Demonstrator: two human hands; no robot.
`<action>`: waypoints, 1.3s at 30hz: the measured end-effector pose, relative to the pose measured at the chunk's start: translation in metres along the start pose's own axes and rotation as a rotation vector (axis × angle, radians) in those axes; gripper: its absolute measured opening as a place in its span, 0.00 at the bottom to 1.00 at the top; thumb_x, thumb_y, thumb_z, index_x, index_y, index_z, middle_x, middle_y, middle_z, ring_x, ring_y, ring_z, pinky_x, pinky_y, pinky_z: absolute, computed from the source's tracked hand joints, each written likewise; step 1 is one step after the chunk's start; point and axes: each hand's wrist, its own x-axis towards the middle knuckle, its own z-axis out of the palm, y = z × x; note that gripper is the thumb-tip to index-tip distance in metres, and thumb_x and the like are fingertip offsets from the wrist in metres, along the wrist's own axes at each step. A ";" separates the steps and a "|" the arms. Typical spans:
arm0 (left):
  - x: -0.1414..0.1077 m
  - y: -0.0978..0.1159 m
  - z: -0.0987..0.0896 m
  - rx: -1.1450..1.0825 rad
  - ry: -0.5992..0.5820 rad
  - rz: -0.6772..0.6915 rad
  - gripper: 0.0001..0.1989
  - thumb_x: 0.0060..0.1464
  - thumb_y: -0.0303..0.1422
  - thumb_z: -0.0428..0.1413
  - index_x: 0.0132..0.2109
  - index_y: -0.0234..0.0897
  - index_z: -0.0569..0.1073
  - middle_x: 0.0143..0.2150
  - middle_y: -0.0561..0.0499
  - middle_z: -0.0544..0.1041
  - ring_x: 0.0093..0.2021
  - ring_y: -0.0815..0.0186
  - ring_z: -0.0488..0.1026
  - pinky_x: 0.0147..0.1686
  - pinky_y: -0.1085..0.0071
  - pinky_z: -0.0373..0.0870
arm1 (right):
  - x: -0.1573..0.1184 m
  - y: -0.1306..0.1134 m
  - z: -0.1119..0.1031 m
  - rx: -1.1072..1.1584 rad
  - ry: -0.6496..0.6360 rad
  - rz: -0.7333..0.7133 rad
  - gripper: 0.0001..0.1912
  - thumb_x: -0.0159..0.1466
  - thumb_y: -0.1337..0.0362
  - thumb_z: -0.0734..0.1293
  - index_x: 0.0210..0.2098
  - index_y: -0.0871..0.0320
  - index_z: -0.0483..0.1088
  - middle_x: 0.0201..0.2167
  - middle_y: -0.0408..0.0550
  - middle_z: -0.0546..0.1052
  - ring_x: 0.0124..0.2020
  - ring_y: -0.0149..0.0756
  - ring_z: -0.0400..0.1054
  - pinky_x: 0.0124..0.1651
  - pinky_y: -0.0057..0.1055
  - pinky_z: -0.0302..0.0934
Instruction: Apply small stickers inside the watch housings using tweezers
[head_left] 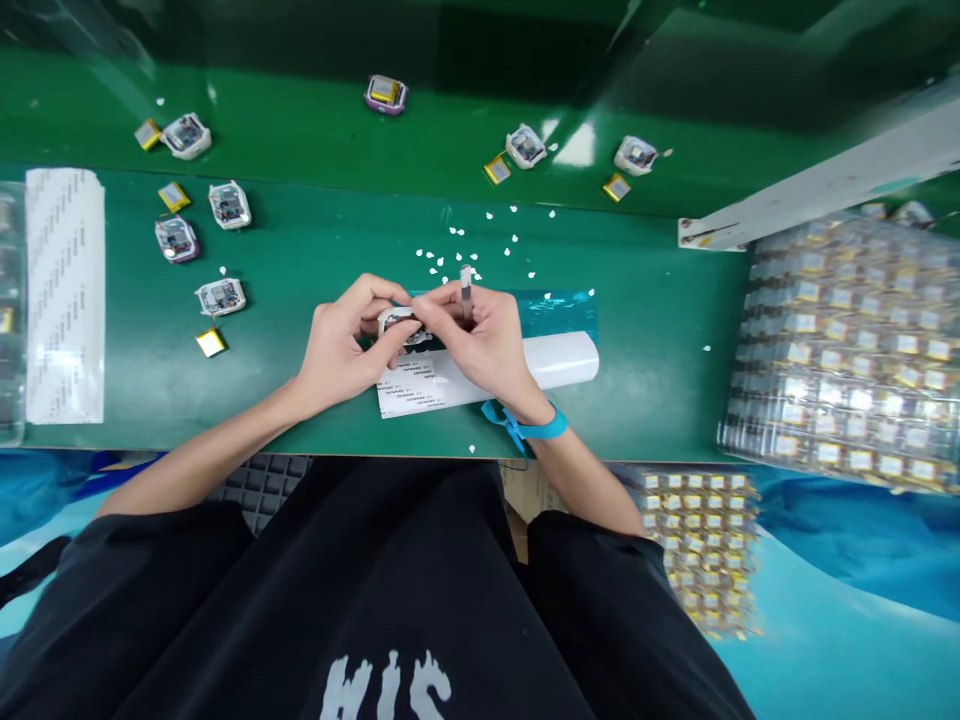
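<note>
My left hand (349, 335) is closed around a small white watch case (396, 318) with electronics inside, holding it above the bench. The fingers of my right hand (484, 335) are pinched at the case's right side. A flat metal tool, apparently tweezers (466, 285), sticks up between those fingers; its working tip is hidden. Under both hands lies a printed white adhesive sheet (412, 390), its right end curled into a roll. Partly beneath this is a blue film (559, 312). Small white round stickers (459, 258) are scattered just beyond my hands.
Open watch cases with yellow batteries stand at left (229, 205) and along the raised green shelf (526, 147). A stickered strip (66, 295) lies far left. Stacked clear trays of parts (847, 350) fill the right end, below a white metal bar (817, 190).
</note>
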 end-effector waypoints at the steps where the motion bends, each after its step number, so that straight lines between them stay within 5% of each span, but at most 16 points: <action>1: 0.001 0.003 -0.002 0.003 -0.033 -0.009 0.06 0.63 0.35 0.61 0.43 0.39 0.72 0.25 0.58 0.78 0.20 0.71 0.75 0.22 0.75 0.71 | 0.001 -0.002 -0.004 -0.030 0.022 -0.038 0.24 0.69 0.41 0.67 0.32 0.55 0.78 0.28 0.43 0.81 0.27 0.30 0.71 0.32 0.30 0.67; 4: 0.003 0.010 -0.011 0.097 -0.263 0.065 0.06 0.64 0.35 0.61 0.40 0.38 0.75 0.26 0.56 0.80 0.22 0.70 0.77 0.24 0.75 0.70 | 0.002 -0.012 -0.022 0.023 0.117 -0.134 0.28 0.75 0.43 0.57 0.33 0.54 0.77 0.36 0.47 0.83 0.22 0.29 0.64 0.28 0.33 0.66; 6: 0.004 0.011 -0.017 0.216 -0.465 0.186 0.06 0.66 0.35 0.58 0.41 0.39 0.77 0.28 0.55 0.82 0.21 0.71 0.75 0.24 0.74 0.66 | -0.002 -0.019 -0.033 0.040 0.217 -0.206 0.28 0.76 0.45 0.56 0.33 0.53 0.77 0.41 0.49 0.82 0.28 0.34 0.68 0.32 0.37 0.69; 8: 0.004 0.007 -0.019 0.365 -0.624 0.289 0.08 0.68 0.34 0.54 0.45 0.39 0.78 0.31 0.54 0.83 0.21 0.70 0.74 0.24 0.72 0.63 | -0.013 -0.023 -0.042 -0.049 0.341 -0.233 0.26 0.76 0.48 0.59 0.29 0.51 0.78 0.33 0.48 0.78 0.33 0.38 0.71 0.35 0.38 0.69; 10: 0.004 0.002 -0.019 0.539 -0.701 0.336 0.12 0.69 0.34 0.50 0.49 0.39 0.77 0.30 0.53 0.83 0.22 0.66 0.74 0.24 0.70 0.61 | -0.030 -0.023 -0.046 -0.081 0.275 -0.090 0.27 0.76 0.48 0.60 0.25 0.51 0.78 0.19 0.42 0.70 0.23 0.34 0.66 0.27 0.34 0.63; 15: 0.003 -0.003 -0.016 0.801 -0.718 0.358 0.15 0.69 0.35 0.48 0.50 0.39 0.79 0.24 0.52 0.77 0.23 0.61 0.74 0.23 0.68 0.56 | -0.069 -0.006 -0.048 -0.114 0.028 0.203 0.30 0.71 0.40 0.64 0.25 0.55 0.78 0.22 0.45 0.79 0.23 0.32 0.73 0.29 0.31 0.69; 20: 0.004 0.001 -0.018 0.791 -0.716 0.321 0.15 0.68 0.36 0.50 0.51 0.40 0.80 0.25 0.51 0.76 0.25 0.60 0.74 0.24 0.68 0.58 | -0.081 0.012 -0.045 -0.121 0.077 0.217 0.24 0.70 0.43 0.68 0.36 0.57 0.82 0.26 0.47 0.83 0.26 0.34 0.78 0.34 0.32 0.74; 34: 0.006 0.003 -0.017 0.785 -0.758 0.305 0.14 0.68 0.34 0.50 0.52 0.38 0.79 0.30 0.50 0.82 0.29 0.59 0.79 0.28 0.67 0.63 | -0.077 0.015 -0.048 0.040 0.047 0.303 0.21 0.66 0.45 0.72 0.34 0.57 0.84 0.28 0.48 0.85 0.26 0.32 0.78 0.29 0.28 0.74; 39: 0.003 0.003 -0.014 0.682 -0.723 0.255 0.14 0.69 0.34 0.51 0.51 0.36 0.80 0.30 0.50 0.82 0.27 0.63 0.77 0.27 0.69 0.63 | -0.075 0.016 -0.054 0.179 0.169 0.321 0.21 0.63 0.43 0.75 0.32 0.55 0.83 0.25 0.45 0.84 0.23 0.31 0.78 0.31 0.27 0.76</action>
